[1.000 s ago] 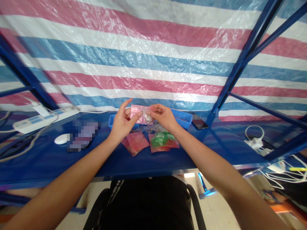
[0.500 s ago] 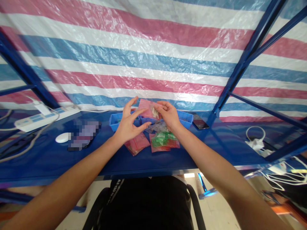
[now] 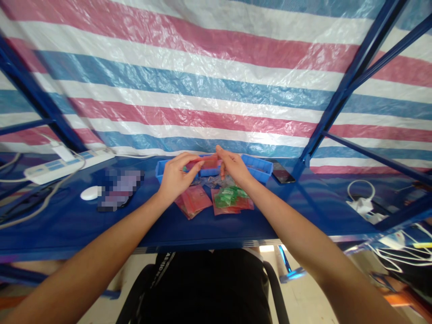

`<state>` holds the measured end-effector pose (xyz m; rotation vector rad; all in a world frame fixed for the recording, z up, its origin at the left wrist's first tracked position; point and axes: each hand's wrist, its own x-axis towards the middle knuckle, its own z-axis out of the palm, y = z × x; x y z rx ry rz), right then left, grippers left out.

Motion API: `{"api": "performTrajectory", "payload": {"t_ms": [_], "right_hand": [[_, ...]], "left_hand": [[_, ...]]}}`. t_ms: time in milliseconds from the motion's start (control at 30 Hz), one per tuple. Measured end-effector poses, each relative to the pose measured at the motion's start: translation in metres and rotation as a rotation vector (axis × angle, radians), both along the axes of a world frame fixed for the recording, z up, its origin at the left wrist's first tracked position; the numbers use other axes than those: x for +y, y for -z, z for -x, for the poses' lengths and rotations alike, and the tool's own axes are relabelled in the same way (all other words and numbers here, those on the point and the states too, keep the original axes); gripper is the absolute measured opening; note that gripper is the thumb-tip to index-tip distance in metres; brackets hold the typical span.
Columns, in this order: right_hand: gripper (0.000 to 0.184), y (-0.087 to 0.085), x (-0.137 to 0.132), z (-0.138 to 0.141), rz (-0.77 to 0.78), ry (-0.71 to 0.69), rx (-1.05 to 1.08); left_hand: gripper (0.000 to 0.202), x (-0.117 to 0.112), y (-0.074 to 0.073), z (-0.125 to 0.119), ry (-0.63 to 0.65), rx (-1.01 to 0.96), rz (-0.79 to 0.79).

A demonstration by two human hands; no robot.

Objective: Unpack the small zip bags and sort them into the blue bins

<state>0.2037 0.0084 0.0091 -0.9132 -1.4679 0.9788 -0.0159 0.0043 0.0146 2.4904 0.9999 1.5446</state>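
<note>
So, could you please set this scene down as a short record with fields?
left hand: pinches a red bag
right hand: at its right end, grip unclear
red pile: on the desk
green bags: on other red bags, right of that pile
blue bins: behind the bags on the desk
phone: right of the bins
power strip: far left

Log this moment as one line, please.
left hand: pinching red bag | right hand: at its right end, grip unclear | nearer: bag pile, green packets | behind: blue bins

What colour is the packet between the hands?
The packet is pinkish red, best in the head view.
</note>
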Motion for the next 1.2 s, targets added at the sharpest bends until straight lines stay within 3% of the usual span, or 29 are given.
{"api": "performTrajectory", "payload": {"t_ms": [300,467,633,867,1067,1200], "right_hand": [[0.044,0.004,-0.002,0.003,-0.078,-0.065,-0.001],[0.042,0.001,-0.005,0.002,-0.082,-0.053,-0.031],[0.044,-0.003,-0.01,0.002,-0.107,-0.085,-0.047],[0.039,0.006,-0.001,-0.001,-0.124,-0.097,-0.113],[0.042,0.01,0.011,0.0,-0.091,0.002,0.1],[0.042,0.009,0.015,-0.001,-0.052,0.032,0.262]], "left_hand": [[0.049,-0.001,0.002,0.0,-0.112,-0.069,0.056],[0.063,0.001,0.002,0.001,-0.091,-0.131,0.072],[0.067,0.001,0.003,0.003,-0.092,-0.054,0.116],[0.074,0.001,0.003,0.001,-0.072,-0.032,0.135],[0.08,0.006,0.005,0.002,-0.034,-0.114,0.178],[0.064,0.01,0.006,0.003,0.056,-0.152,0.112]]}}
